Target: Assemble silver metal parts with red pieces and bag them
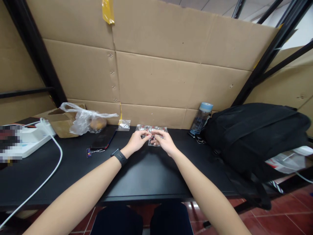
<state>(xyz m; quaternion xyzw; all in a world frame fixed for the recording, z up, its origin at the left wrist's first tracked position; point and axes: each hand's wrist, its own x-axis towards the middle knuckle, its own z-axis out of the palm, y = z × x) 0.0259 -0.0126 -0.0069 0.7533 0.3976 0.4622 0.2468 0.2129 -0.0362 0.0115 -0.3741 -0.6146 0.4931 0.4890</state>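
My left hand [137, 141], with a black watch [119, 157] on its wrist, is closed in a pinch at the middle of the desk. Facing it, my right hand [166, 143] has its thumb and fingers bent inward, the fingertips close to those of the left. Between them is a small clear plastic packet [154, 144] with reddish and dark bits; the fingers hide much of it. More crinkly clear packets with red spots [144, 127] lie just behind the hands on the black desk [146, 182].
Left are a power strip [30, 143] with a white cable, a cardboard box [61, 125], a plastic bag [84, 119] with round food, a dark phone [104, 138] and a small clear bag [124, 125]. Right are a water bottle [201, 119] and black backpack [256, 137]. Cardboard [156, 78] walls the back.
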